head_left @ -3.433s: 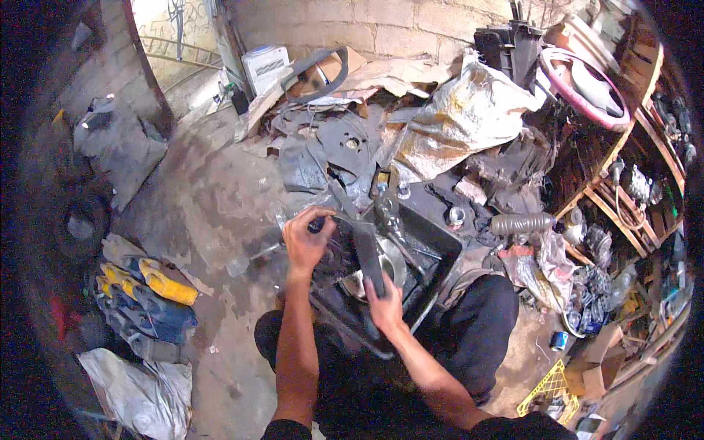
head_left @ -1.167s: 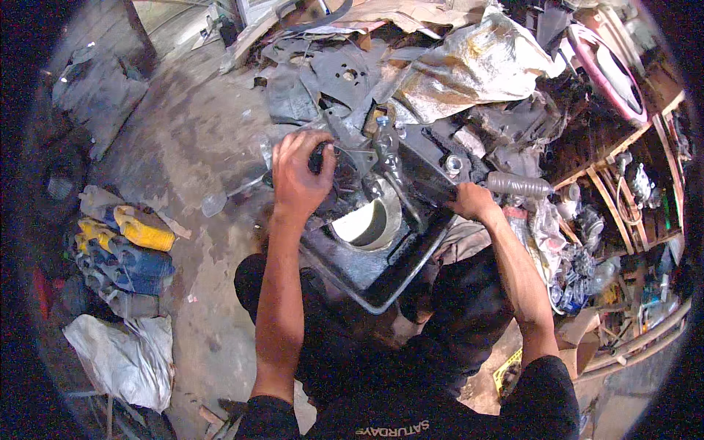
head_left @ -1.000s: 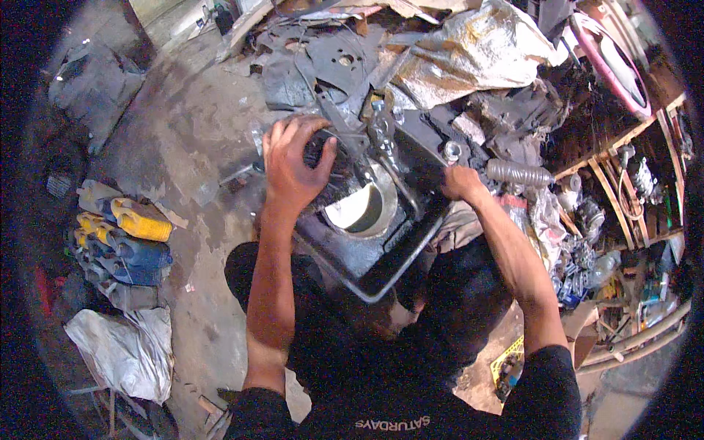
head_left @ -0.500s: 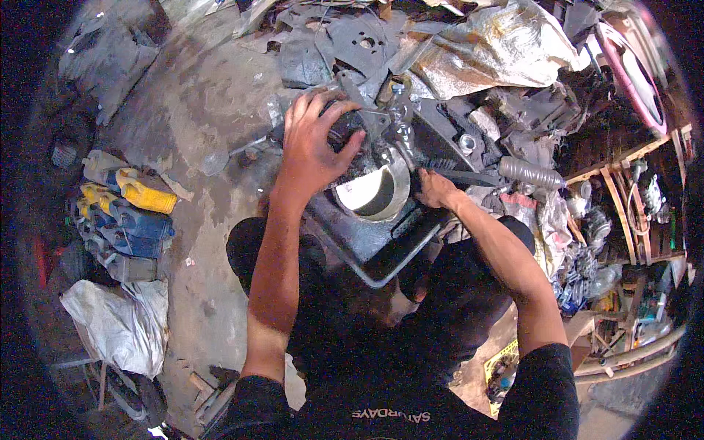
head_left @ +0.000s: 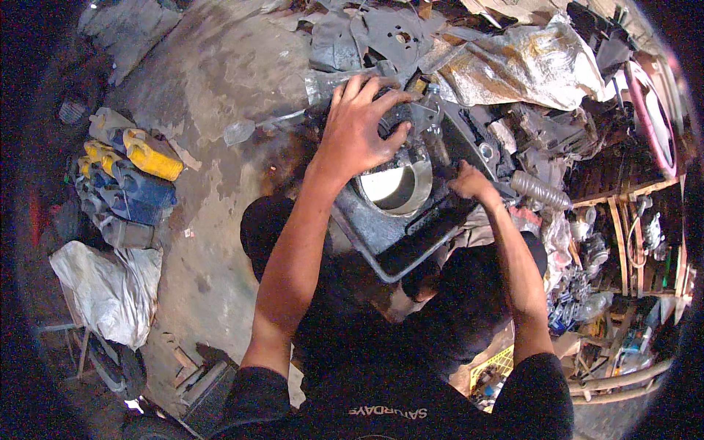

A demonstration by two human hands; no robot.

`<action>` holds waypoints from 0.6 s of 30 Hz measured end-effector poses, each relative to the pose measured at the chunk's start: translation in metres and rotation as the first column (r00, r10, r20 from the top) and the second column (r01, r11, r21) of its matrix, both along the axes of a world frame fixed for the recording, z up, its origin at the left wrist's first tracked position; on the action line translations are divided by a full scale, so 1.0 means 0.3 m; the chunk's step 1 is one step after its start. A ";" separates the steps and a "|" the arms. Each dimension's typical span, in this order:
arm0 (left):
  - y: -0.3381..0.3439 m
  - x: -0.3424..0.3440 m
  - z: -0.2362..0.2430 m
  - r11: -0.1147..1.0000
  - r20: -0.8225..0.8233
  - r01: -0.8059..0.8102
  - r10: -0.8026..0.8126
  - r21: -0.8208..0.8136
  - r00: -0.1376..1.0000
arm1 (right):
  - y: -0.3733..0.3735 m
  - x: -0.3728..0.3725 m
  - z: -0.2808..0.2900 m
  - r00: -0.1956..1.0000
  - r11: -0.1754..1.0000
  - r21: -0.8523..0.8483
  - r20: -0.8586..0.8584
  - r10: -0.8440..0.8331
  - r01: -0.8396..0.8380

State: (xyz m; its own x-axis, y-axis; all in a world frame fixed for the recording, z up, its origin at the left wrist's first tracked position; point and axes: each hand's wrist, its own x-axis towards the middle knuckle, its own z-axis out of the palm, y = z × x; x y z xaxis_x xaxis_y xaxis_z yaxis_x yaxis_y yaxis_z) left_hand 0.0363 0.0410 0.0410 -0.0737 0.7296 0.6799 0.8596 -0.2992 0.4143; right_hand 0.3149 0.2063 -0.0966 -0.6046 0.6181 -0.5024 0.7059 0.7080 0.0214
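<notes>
In front of me is a black, oily tray (head_left: pixel 359 238) with a raised rim. A round metal ring (head_left: pixel 422 192) stands in it, with a bright white patch and dark shadow inside. My left hand (head_left: pixel 364 128) curls over a dark, rounded part (head_left: pixel 396 117) at the ring's far side, and the palm hides much of that part. On the tray's right side is my right hand (head_left: pixel 473 183), its fingers closed. Whatever those fingers hold is too dark to name.
Yellow and blue plastic containers (head_left: pixel 150 154) and a white sack (head_left: pixel 110 290) lie at left. Grimy metal plates (head_left: pixel 400 37) and a stained silver sheet (head_left: pixel 521 70) are at the far side. A clear plastic bottle (head_left: pixel 541 191) and a yellow crate (head_left: pixel 499 363) are at right.
The view has shifted, so the scene sits further right. My right hand has moved a little away from the metal ring. My left hand stays on the dark rounded part.
</notes>
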 end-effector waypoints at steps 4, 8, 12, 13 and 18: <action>-0.011 -0.023 -0.013 0.999 -0.047 -0.033 0.033 0.008 0.998 | -0.006 -0.009 0.088 0.866 0.873 -0.486 -0.418 -0.275 0.043; -0.002 -0.021 -0.011 0.999 -0.049 -0.019 0.021 0.036 0.999 | -0.098 -0.075 0.081 0.478 0.655 -0.715 -0.499 -0.723 0.244; -0.003 -0.011 -0.005 0.998 -0.022 -0.013 0.014 0.054 1.000 | -0.122 -0.093 -0.060 0.559 0.837 -0.470 -0.629 -0.541 0.282; -0.003 -0.011 -0.006 0.999 -0.017 -0.013 0.014 0.047 1.000 | -0.152 -0.117 -0.039 0.607 0.871 -0.351 -0.624 -0.492 0.345; 0.004 -0.012 -0.011 0.998 -0.025 -0.009 0.010 0.061 1.000 | -0.158 -0.135 -0.116 0.760 0.988 -0.155 -0.644 -0.091 -0.013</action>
